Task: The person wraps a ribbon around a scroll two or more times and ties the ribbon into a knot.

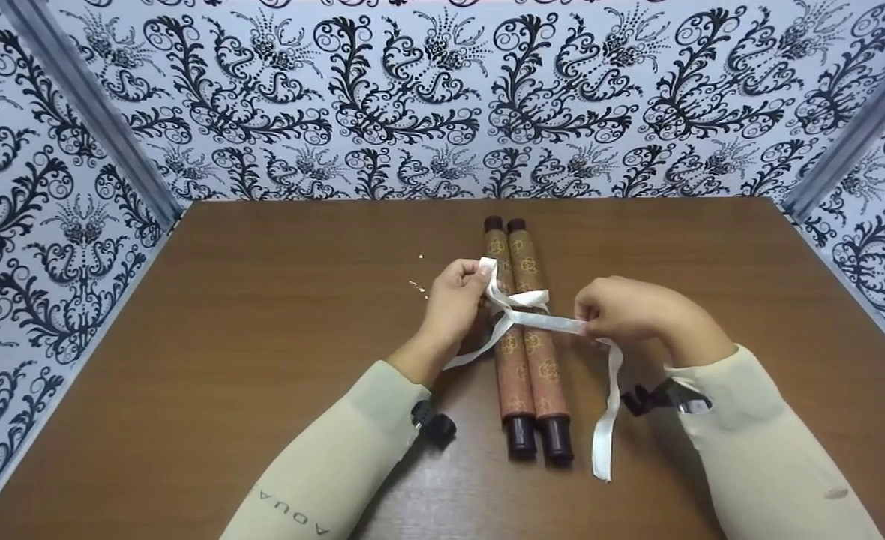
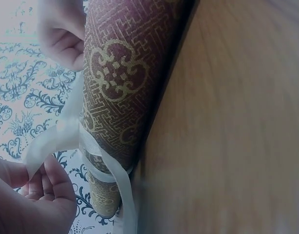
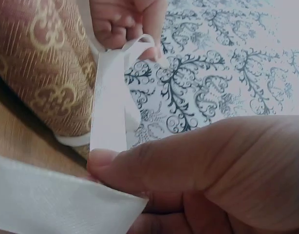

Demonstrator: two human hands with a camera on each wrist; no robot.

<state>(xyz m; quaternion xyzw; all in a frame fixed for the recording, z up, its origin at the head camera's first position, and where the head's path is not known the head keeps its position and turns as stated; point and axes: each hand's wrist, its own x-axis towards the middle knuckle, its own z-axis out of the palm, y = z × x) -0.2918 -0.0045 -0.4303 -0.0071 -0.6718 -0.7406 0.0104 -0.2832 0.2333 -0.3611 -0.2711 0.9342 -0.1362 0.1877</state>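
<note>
Two brocade-covered scrolls point(image 1: 516, 375) with dark end knobs lie side by side on the table. A white ribbon point(image 1: 547, 322) goes round them and crosses itself on top near their middle. My left hand point(image 1: 454, 296) pinches one part of the ribbon between thumb and finger, raised just left of the scrolls. To their right, my right hand point(image 1: 630, 307) pinches another part and holds it stretched flat from the crossing. A loose tail hangs below that hand; another trails left under my left wrist. In the right wrist view the thumb point(image 3: 140, 165) presses on the ribbon.
The brown wooden table point(image 1: 262, 337) extends to both sides. A few small pale flecks point(image 1: 418, 286) lie left of the scrolls. White walls with black scrollwork point(image 1: 442, 97) enclose the back and sides. Each wrist carries a black camera mount point(image 1: 435, 426).
</note>
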